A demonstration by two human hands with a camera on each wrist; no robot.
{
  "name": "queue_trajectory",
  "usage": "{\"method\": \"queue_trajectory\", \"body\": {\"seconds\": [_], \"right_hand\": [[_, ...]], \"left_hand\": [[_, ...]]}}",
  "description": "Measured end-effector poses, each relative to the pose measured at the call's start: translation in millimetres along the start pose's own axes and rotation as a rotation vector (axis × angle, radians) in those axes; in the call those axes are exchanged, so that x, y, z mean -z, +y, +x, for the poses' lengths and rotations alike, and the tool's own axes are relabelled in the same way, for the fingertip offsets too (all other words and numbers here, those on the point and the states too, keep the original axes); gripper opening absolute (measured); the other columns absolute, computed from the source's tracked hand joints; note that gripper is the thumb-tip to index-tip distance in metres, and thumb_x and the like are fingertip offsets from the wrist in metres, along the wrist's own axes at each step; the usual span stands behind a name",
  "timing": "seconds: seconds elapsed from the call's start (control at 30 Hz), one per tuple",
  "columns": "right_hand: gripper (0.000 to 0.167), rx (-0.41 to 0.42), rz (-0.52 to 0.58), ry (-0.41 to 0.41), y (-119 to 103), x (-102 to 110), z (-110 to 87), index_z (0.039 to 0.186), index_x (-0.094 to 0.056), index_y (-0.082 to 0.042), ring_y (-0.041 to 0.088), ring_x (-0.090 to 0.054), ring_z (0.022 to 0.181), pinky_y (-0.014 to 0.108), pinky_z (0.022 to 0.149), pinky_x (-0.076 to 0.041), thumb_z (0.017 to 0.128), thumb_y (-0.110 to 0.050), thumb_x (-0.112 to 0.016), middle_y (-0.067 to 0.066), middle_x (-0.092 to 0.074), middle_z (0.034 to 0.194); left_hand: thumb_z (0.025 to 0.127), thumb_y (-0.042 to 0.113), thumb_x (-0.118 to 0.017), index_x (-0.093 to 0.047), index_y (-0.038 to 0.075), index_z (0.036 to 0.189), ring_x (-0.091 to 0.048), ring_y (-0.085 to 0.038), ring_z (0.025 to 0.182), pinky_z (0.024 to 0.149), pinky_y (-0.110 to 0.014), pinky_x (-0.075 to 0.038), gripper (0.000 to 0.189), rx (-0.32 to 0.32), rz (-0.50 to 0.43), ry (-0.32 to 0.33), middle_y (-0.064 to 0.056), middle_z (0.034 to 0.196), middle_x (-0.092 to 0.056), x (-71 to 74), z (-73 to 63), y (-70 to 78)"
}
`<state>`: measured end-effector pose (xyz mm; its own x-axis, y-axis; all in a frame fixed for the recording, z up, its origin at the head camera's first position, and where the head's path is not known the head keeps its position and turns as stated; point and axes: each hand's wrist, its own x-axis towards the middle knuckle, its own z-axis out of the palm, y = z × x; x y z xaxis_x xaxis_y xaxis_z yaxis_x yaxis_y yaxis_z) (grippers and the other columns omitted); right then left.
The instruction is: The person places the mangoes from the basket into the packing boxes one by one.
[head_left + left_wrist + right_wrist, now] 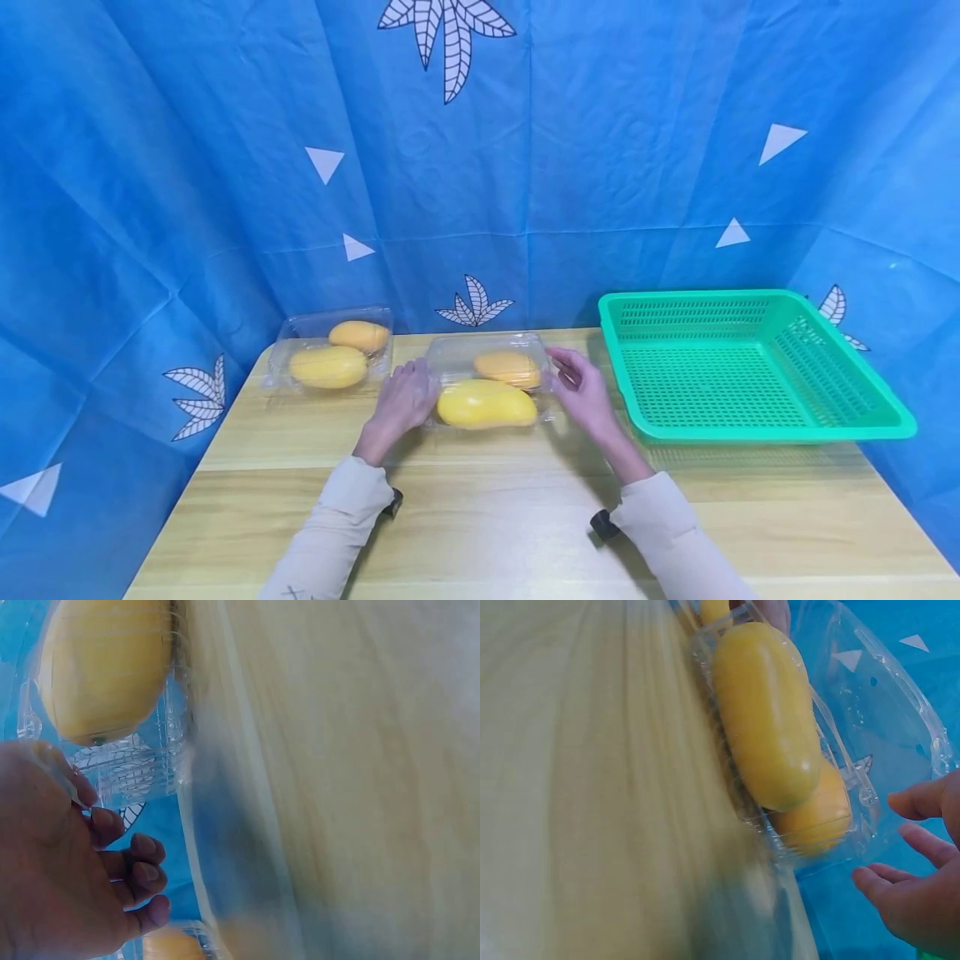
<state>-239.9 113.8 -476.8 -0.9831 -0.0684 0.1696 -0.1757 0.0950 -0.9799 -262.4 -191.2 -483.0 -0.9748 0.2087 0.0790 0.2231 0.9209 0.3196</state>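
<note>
A clear plastic clamshell box (453, 350) stands mid-table near the back edge, its lid raised. Inside lie a long yellow mango (486, 405) in front and a more orange mango (504, 368) behind. At the box's left end, my left hand (405, 393) pinches the plastic edge between thumb and forefinger, with the other fingers loosely bent. My right hand (583, 393) is at the right end. In the right wrist view, the fingers of this hand (922, 859) are spread beside the raised lid (885, 712), holding nothing; whether a fingertip touches it I cannot tell.
A second clear box (303, 327) with two mangoes (328, 367) stands at the back left. On the right, a green plastic basket (757, 435) sits on the wooden table (495, 517). A blue curtain (600, 167) hangs behind and around the table.
</note>
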Motion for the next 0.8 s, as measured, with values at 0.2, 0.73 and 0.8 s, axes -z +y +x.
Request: {"method": "queue_trajectory", "body": {"seconds": [0.2, 0.73, 0.8], "right_hand": [[0.050, -0.044, 0.024, -0.039, 4.7, 2.4, -10.0, 0.144, -0.050, 0.003, 0.044, -0.049, 0.135, 0.040, 0.103, -0.048, 0.097, 0.001, -0.065, 0.025, -0.048, 0.149], [0.054, -0.135, 0.006, -0.077, 1.6, 10.3, -20.7, 0.148, -0.048, -0.002, 0.040, -0.053, 0.133, 0.040, 0.100, -0.051, 0.097, -0.003, -0.066, 0.022, -0.050, 0.149], [0.054, -0.141, -0.007, -0.076, 0.8, 11.1, -20.5, 0.148, -0.049, -0.002, 0.041, -0.054, 0.132, 0.042, 0.101, -0.051, 0.097, -0.003, -0.066, 0.023, -0.051, 0.147]], "left_hand": [[0.106, 0.015, -0.037, -0.048, -0.006, 0.112, -0.056, -0.029, 0.074, 0.068, -0.047, -0.055, 0.024, -0.088, -0.270, -0.006, -0.013, 0.085, -0.053, -3.3, 3.4, -9.3], [0.113, 0.025, -0.031, -0.041, 0.003, 0.105, -0.048, -0.017, 0.063, 0.057, -0.029, -0.045, 0.025, 0.059, -0.751, -0.182, -0.007, 0.079, -0.047, 2.4, -4.7, -17.5], [0.113, 0.023, -0.030, -0.042, 0.003, 0.104, -0.051, -0.018, 0.061, 0.056, -0.029, -0.049, 0.025, 0.088, -0.828, -0.224, -0.007, 0.078, -0.049, 3.2, -8.2, -18.4]]}}
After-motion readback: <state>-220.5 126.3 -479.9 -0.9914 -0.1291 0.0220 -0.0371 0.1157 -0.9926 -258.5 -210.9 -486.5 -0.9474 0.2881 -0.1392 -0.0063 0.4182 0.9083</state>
